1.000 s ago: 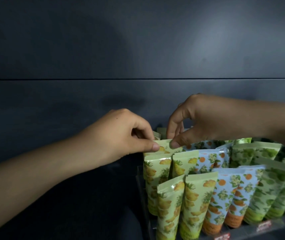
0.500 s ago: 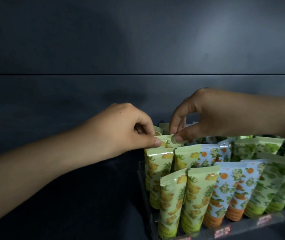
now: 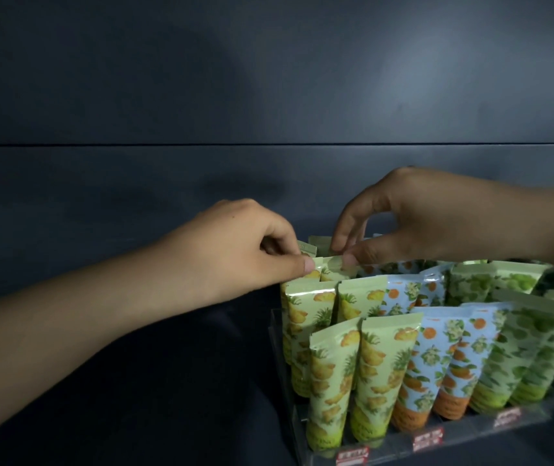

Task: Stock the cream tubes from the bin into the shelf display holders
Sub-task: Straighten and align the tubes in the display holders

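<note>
Here: dark wall [image 3: 268,95] behind. Clear holder [image 3: 490,432] packed with upright cream tubes [image 3: 383,371] in rows. Left hand [image 3: 235,253] pinches the back-corner tube [image 3: 316,269] by its top; right hand [image 3: 420,223] pinches the neighbour tube [image 3: 334,267] just beside. Both sit in the holder.

Display holder [image 3: 470,442] at 4 o'clock of view, wall panel [image 3: 268,79] behind. Cream tubes [image 3: 379,375] upright inside, in stepped rows front to back. Label tags [image 3: 428,442] along front lip. Left hand [image 3: 235,250] at 9 o'clock of rear-row tubes [image 3: 331,265], right hand [image 3: 413,223] at 1 o'clock, both pinching their tops.
</note>
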The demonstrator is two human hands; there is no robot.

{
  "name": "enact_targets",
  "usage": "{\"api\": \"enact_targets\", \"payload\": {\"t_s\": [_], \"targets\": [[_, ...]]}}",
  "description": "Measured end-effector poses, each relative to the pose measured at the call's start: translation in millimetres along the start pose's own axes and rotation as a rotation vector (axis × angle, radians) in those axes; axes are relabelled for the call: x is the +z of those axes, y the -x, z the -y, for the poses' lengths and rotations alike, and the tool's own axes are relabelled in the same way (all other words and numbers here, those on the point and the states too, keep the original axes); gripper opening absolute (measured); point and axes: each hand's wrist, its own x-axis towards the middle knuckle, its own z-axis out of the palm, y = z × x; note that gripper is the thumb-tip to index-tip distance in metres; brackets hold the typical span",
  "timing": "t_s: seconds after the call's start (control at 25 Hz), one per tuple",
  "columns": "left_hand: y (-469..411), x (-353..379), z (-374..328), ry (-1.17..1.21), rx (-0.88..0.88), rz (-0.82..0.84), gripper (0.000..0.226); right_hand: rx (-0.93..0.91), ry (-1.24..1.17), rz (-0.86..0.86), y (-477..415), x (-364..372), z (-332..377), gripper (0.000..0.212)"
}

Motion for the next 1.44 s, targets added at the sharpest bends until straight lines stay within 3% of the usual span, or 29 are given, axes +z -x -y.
{"api": "enact_targets", "payload": {"t_s": [0.12,0.24,0.48,0.72,1.12,1.44], "targets": [[-3.6,-8.7,3.0,-0.004,-0.002,-0.081,0.033,0.019,-0.027,-0.069,0.4,-8.9,-1.3,0.027],[-16.6,-14.5,11.3,-0.006,0.01,-0.14,0.023,0.06,-0.01,-0.073,-12.0,-15.8,-7.3,0.029],[-32.6,-0.3,16.4,0.061,0.006,0.083,0.015,0.102,0.006,0.151,-42.7,-2.7,-16.1,0.02],[-34.2,6.1,15.0,0.055,0.002,0.048,0.008,0.111,-0.076,0.145,-41.0,3.8,-21.4,0.008],[-30.3,4.0,16.6,-0.082,-0.065,0.023,0.012,0.084,-0.101,0.146,-37.0,2.6,-19.6,0.009],[-29.8,4.3,16.3,-0.039,-0.093,0.048,0.014,0.126,-0.081,0.124,-35.6,5.2,-18.9,0.012]]}}
